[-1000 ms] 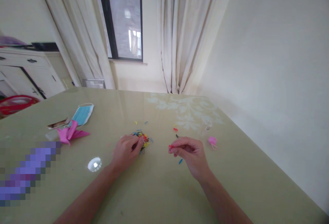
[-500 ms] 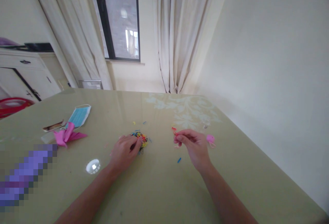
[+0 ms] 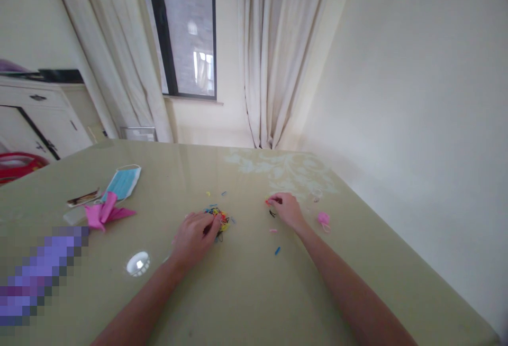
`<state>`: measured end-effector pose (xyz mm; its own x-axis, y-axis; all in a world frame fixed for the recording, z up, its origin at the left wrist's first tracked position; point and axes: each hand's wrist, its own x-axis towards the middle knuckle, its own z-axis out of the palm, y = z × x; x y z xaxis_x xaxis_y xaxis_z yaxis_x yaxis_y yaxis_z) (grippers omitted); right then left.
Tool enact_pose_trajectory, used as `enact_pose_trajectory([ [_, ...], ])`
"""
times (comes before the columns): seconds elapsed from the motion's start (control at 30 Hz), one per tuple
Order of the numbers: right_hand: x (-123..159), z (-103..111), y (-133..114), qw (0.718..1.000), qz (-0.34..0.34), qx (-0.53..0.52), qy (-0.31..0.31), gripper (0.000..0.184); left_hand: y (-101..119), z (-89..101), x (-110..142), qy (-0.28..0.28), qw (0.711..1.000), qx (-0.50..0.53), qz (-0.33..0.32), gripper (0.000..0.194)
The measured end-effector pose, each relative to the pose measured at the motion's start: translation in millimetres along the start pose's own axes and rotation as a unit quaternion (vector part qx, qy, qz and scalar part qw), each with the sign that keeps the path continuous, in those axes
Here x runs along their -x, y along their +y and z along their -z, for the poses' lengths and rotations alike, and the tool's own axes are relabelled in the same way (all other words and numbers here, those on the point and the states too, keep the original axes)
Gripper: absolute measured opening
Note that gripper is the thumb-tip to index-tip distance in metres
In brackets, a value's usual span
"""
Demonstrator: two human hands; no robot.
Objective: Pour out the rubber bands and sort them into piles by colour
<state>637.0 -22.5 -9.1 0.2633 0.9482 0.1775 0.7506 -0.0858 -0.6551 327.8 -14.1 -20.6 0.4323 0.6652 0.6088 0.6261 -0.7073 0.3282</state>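
Note:
A small heap of coloured rubber bands lies in the middle of the green table. My left hand rests on the table with its fingertips curled into the near side of the heap. My right hand is stretched farther out, its fingers pinched on a small red band at the table surface. A black band lies just below that hand. A pink band and a blue band lie loose nearer to me.
A pink clip-like piece lies right of my right hand. At the left are a blue face mask, a pink folded paper, a card and a round white lid. A white cabinet and a curtained window stand beyond.
My right hand has moved away from me, from mid-table out to the red band, and lowered to the surface. My left hand has stayed at the heap.

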Motion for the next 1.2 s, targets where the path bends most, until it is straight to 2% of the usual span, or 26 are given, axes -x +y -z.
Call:
enact_pose_trajectory([
  [0.17,0.6,-2.2,0.0,1.000,-0.007,0.007,0.001,0.015,0.2,0.4,-0.6,0.004,1.000,0.012,0.005,0.050],
  [0.27,6.3,-4.3,-9.6,1.000,0.000,0.002,0.002,0.017,0.1,-0.8,-0.7,-0.004,1.000,0.015,0.006,0.048],
  [0.33,13.5,-12.3,-22.1,1.000,0.014,-0.005,-0.014,0.017,0.4,-1.6,-0.7,-0.008,1.000,0.015,0.006,0.048],
  [0.43,27.1,-32.8,-46.1,0.996,0.046,-0.010,-0.071,0.011,1.2,-1.9,-0.5,-0.004,1.000,0.018,0.009,0.048],
  [0.5,34.9,-46.9,-61.0,0.992,0.065,0.021,-0.104,0.015,1.3,-1.0,-0.3,0.003,1.000,0.021,0.011,0.048],
  [0.63,40.9,-64.2,-77.6,0.988,0.072,0.079,-0.110,0.007,0.6,1.5,-0.5,0.008,1.000,0.015,0.008,0.048],
  [0.73,39.1,-65.8,-77.6,0.988,0.076,0.073,-0.111,0.008,1.0,2.8,-1.3,0.014,1.000,0.010,0.011,0.047],
  [0.83,37.5,-56.5,-73.6,0.988,0.087,0.032,-0.120,0.004,3.0,3.7,-2.0,0.012,1.000,0.014,0.013,0.047],
  [0.9,39.2,-43.5,-72.9,0.983,0.083,-0.079,-0.140,0.009,4.5,4.1,-2.3,0.009,1.000,0.013,0.011,0.047],
  [0.97,44.0,-25.8,-76.4,0.957,0.071,-0.230,-0.160,0.021,5.5,4.0,-2.3,0.006,1.000,0.007,0.007,0.048],
  [1.03,51.9,-5.4,-84.2,0.927,0.067,-0.331,-0.163,0.029,5.7,3.4,-2.1,0.005,1.000,0.001,0.003,0.050],
  [1.1,61.3,14.6,-94.8,0.910,0.074,-0.379,-0.152,0.030,5.1,2.1,-1.7,0.005,1.000,-0.003,0.000,0.050],
  [1.2,74.8,38.2,-109.8,0.901,0.091,-0.403,-0.136,0.025,3.5,-0.2,-0.8,0.003,1.000,-0.008,-0.003,0.049],
])
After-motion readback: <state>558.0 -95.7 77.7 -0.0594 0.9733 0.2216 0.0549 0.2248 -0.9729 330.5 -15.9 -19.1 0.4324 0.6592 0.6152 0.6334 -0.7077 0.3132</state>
